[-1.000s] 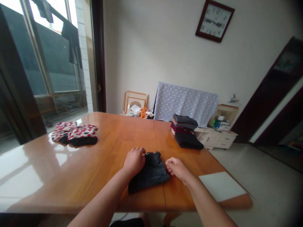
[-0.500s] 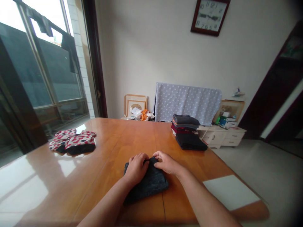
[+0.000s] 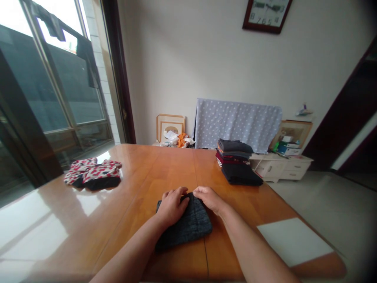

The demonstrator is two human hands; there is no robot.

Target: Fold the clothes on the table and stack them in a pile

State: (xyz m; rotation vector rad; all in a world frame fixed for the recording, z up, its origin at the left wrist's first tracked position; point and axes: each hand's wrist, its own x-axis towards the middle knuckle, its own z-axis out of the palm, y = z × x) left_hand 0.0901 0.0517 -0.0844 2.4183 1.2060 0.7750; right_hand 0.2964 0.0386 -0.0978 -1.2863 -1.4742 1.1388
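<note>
A folded dark blue-grey garment (image 3: 193, 222) with a streaky, denim-like weave lies on the table in front of me. What kind of garment it is, I cannot tell. Across its far left part rests my left hand (image 3: 173, 207), thumb and fingers apart, fingertips near the far edge. My right hand (image 3: 209, 198) pinches the garment's far right edge between thumb and fingers. The left end of the garment is partly covered by my left hand and forearm.
The glossy wooden table (image 3: 141, 173) carries a stack of folded dark clothes (image 3: 235, 161) at the back right. Red-and-white patterned clothing (image 3: 97, 175) lies at the left. A pale sheet (image 3: 294, 239) sits near the right corner. Beyond stands a white cabinet (image 3: 284, 169).
The view has tilted down and turned slightly left. My right hand has closed into a pinch at the garment's edge, and my left thumb has shifted, uncovering more of the garment's top.
</note>
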